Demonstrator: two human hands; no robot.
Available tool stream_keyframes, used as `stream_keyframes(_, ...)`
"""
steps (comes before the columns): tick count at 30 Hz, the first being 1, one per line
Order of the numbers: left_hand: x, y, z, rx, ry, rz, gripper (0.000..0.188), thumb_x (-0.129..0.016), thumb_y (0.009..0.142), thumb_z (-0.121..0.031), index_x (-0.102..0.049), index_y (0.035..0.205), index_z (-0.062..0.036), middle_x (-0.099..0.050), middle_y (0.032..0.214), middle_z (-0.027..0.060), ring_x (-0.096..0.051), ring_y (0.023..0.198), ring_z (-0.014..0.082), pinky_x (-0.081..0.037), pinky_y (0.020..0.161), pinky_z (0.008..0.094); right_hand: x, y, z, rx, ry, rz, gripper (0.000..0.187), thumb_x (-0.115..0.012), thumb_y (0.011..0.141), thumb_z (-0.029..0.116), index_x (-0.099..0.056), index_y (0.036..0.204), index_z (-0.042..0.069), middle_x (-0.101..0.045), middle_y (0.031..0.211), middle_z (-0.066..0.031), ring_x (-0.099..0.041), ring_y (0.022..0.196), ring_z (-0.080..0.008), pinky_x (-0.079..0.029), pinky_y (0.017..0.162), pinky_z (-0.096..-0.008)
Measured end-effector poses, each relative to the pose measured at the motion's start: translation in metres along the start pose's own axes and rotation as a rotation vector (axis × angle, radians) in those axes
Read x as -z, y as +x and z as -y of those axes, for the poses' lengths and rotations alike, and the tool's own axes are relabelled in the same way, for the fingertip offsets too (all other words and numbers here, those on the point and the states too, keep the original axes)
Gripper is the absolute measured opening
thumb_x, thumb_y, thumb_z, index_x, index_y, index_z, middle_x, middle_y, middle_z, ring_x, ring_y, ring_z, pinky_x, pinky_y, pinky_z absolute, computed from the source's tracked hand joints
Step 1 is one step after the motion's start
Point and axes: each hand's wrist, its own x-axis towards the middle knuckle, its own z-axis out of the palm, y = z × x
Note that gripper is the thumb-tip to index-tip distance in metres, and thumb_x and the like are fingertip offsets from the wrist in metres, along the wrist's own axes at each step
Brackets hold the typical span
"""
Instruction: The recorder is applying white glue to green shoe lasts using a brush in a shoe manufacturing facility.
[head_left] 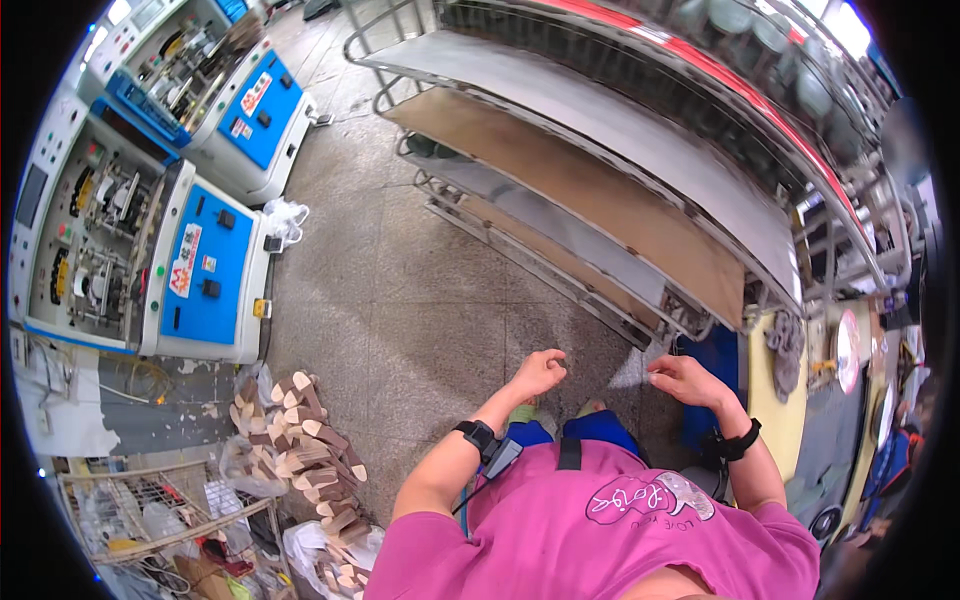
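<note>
My left hand (539, 371) hangs in front of my body over the tiled floor, its fingers curled in loosely, and no object shows in it. Farther right, my right hand (690, 380) is held out with the fingers bent and somewhat apart, holding nothing that I can see. Its fingertips point toward the near end of a tiered metal rack (600, 200) with brown and grey shelf boards. Neither hand touches the rack. A dark band with a grey device (490, 445) is on my left wrist, and a black band (740, 440) on my right.
Blue and white machines (210, 270) line the left side. Below them lies a heap of brown and cream shoe-sole-like pieces (305, 440), beside a wire basket (170, 500) of plastic bags and scraps. A yellow-edged worktable (785, 410) with a grey cloth (787, 350) stands at my right.
</note>
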Motion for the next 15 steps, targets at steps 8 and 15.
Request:
stream_keyframes(8, 0.066, 0.022, 0.018, 0.148, -0.275, -0.189, 0.039, -0.059, 0.082, -0.010, -0.053, 0.119, 0.0030, -0.062, 0.076, 0.0031, -0.059, 0.070, 0.0107, -0.048, 0.063, 0.0248, -0.018, 0.182, 0.027, 0.157, -0.121, 0.270, 0.030, -0.057, 0.088, 0.025, -0.059, 0.103, -0.001, -0.067, 0.088, -0.0123, -0.062, 0.081, -0.0189, -0.049, 0.072, -0.0318)
stream_keyframes(15, 0.163, 0.076, 0.021, 0.080, -0.358, -0.311, 0.038, -0.061, 0.081, -0.015, -0.056, 0.113, 0.0048, -0.061, 0.075, 0.0052, -0.058, 0.069, 0.0114, -0.046, 0.060, 0.0255, -0.067, 0.335, 0.034, -0.016, 0.215, 0.051, 0.027, -0.058, 0.087, 0.018, -0.058, 0.106, -0.001, -0.065, 0.092, -0.0109, -0.061, 0.084, -0.0177, -0.049, 0.073, -0.0307)
